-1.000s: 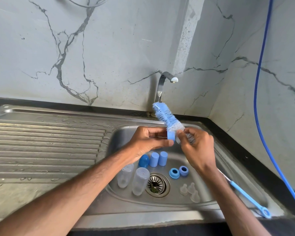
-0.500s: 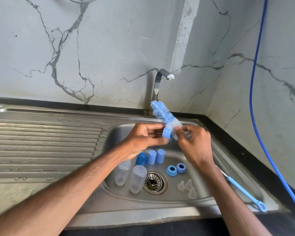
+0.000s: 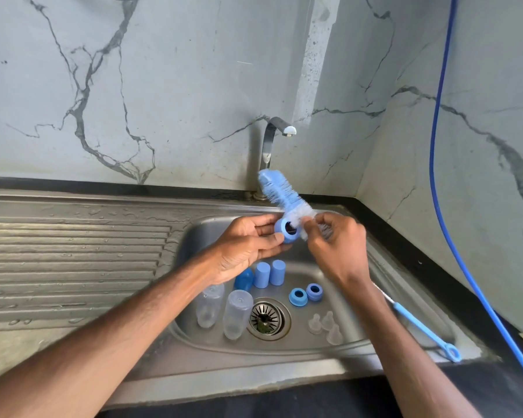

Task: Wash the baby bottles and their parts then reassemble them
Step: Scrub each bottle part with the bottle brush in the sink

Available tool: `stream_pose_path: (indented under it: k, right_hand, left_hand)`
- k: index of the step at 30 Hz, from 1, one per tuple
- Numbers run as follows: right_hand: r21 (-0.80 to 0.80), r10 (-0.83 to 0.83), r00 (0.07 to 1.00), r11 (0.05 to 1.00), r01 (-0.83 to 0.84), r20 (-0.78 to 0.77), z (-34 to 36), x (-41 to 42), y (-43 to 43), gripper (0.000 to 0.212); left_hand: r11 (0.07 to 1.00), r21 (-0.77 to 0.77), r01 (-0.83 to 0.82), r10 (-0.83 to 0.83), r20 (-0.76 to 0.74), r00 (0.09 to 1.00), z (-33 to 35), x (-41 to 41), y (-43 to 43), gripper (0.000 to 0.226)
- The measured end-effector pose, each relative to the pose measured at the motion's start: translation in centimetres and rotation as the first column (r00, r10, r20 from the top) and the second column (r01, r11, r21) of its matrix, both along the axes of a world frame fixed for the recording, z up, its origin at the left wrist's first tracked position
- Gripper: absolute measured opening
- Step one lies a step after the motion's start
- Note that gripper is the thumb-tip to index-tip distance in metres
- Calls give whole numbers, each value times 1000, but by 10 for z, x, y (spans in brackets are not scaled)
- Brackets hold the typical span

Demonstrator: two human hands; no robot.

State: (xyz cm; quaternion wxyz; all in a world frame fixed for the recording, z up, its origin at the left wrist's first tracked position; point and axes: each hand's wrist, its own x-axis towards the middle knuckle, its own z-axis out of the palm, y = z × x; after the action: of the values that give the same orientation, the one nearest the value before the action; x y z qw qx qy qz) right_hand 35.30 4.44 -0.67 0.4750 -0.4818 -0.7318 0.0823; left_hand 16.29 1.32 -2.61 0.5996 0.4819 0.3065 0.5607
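Both forearms reach in over the sink [image 3: 194,236]. The left hand [image 3: 245,248] pinches a blue bottle ring [image 3: 286,233] between thumb and curled fingers, its hole facing us. The right hand [image 3: 340,245], fingers curled, grips the bottle brush [image 3: 277,191] just beside the ring, bristles slanting up towards the tap [image 3: 269,143].

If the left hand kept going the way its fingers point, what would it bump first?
The left hand would likely meet the brush bristles first, right past the blue ring it pinches; depth is unclear.
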Motion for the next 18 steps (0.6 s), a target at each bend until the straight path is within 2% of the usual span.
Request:
stream_pose_path:
  k: [2,5,9,14,18]
  right_hand:
    - [-11,-9,1000,1000,9,-27,0,4,5,32]
    - [21,20,999,1000,-21,29,-4,0,-2,35]
    - [-7,-19,999,1000,19,-33,1,5,7,37]
    - [62,62,997,996,-66,54,-9,-6,-14,25]
    - [2,-24,1000,1000,24,-20,-6,-5,3,28]
  left_hand:
    - [1000,-5,4,-4,21,1000,1,0,-2,45]
    - [1000,-20,-2,3,75,997,3,-8,-2,52]
    - [999,-9,53,-52,105,993,9,-10,-3,45]
    - [995,-70,-72,84,203,976,8,-10,-1,44]
    - [990,-118,-76,104,254,962,6,1,-2,49]
